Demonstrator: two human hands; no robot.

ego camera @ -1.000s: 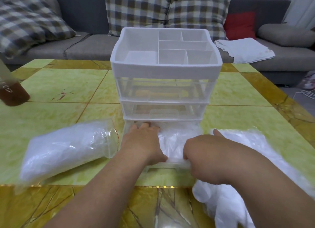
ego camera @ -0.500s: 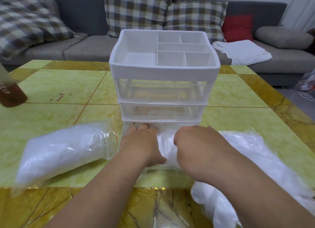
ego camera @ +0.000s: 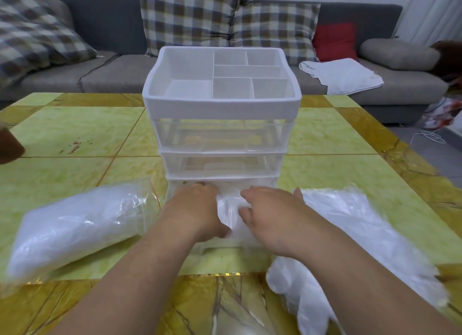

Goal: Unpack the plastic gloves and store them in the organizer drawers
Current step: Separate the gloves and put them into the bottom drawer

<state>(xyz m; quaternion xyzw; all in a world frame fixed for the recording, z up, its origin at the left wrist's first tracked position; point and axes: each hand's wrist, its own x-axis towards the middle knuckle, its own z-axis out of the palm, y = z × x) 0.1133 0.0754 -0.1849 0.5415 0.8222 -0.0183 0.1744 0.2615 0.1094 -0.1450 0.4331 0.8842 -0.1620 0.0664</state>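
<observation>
Plastic gloves [ego camera: 228, 210] in bottom drawer [ego camera: 174, 195] | left hand [ego camera: 195, 210] presses down flat | right hand [ego camera: 273, 218] grips them, fingers curled

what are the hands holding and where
Left hand and right hand press on top of the plastic gloves in the open bottom drawer; whether fingers grip cannot be told.
</observation>
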